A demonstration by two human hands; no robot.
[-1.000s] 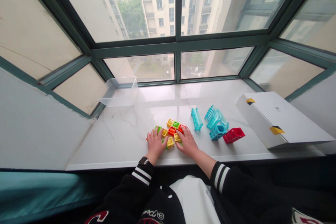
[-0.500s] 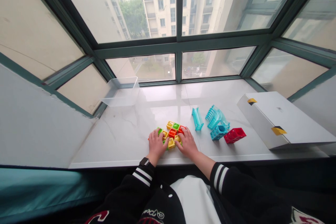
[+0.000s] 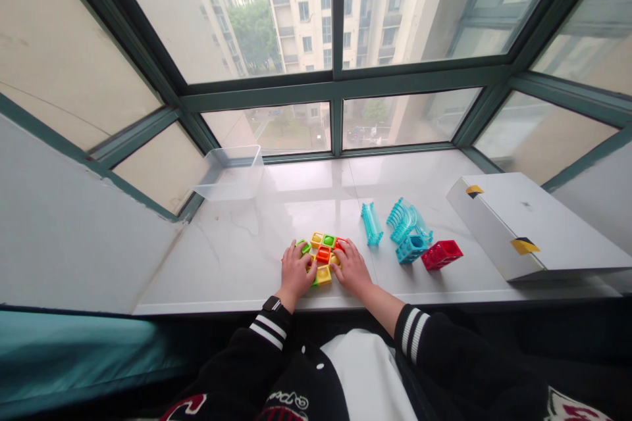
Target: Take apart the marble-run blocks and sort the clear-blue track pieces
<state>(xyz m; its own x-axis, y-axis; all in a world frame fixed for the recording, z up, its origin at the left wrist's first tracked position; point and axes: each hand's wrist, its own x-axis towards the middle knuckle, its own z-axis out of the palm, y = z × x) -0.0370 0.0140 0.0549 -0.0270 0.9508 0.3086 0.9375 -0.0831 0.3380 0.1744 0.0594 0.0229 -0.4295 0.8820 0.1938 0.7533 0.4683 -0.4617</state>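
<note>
Several small square plastic toy blocks (image 3: pixel 323 254), yellow, green, red and orange, lie close together near the front of the white sill. My left hand (image 3: pixel 295 272) is curled over the blocks on the left, its thumb reaching toward the middle and its fingertips by a green block (image 3: pixel 303 247). On the right, my right hand (image 3: pixel 352 267) bends around a red block (image 3: pixel 340 243) and a yellow one beneath it. A yellow block (image 3: pixel 323 275) shows between the two thumbs. Some blocks are partly covered by my palms and fingers.
Right of my hands are a clear blue straight track piece (image 3: pixel 372 223), curved blue track pieces (image 3: pixel 407 219), a blue block (image 3: pixel 411 248) and a red block (image 3: pixel 442 254). A white box (image 3: pixel 538 223) lies far right. Back left is a transparent tub (image 3: pixel 232 184) beside the window.
The blocks have shifted slightly: the upper row has moved a little left and down. The fingers of my left hand have drawn back a bit, showing more of the green block.
</note>
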